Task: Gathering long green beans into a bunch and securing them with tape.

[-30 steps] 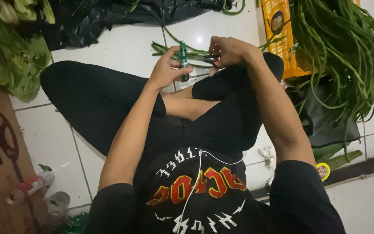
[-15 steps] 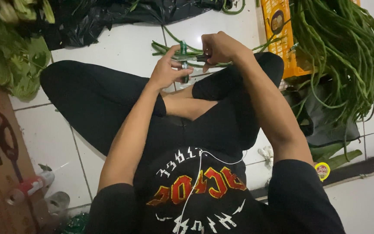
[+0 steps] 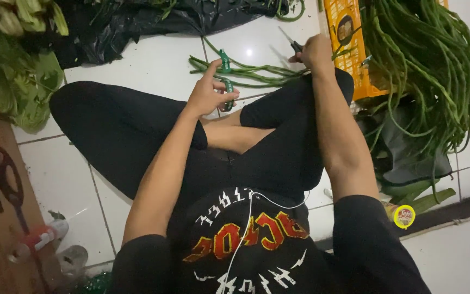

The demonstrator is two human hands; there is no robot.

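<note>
1. Since half a second ago the right hand (image 3: 315, 51) has drawn away from the left hand (image 3: 208, 93), out toward the orange crate (image 3: 349, 49); the two were close together at the beans (image 3: 246, 71) before.
2. Head view: the left hand sits over the near end of the bundled beans, fingers curled around the green tape (image 3: 227, 87). A second band of tape wraps the bundle just above.
3. The right hand is closed in a fist on scissors (image 3: 292, 43), whose thin tip pokes up and left from it; I cannot tell whether the blades are apart.
4. The bundle lies on the white tiles (image 3: 148, 65), just beyond the person's crossed legs.
5. A large loose heap of beans (image 3: 431, 71) hangs over the crate on the right; leafy greens (image 3: 12, 81) lie at left.
</note>
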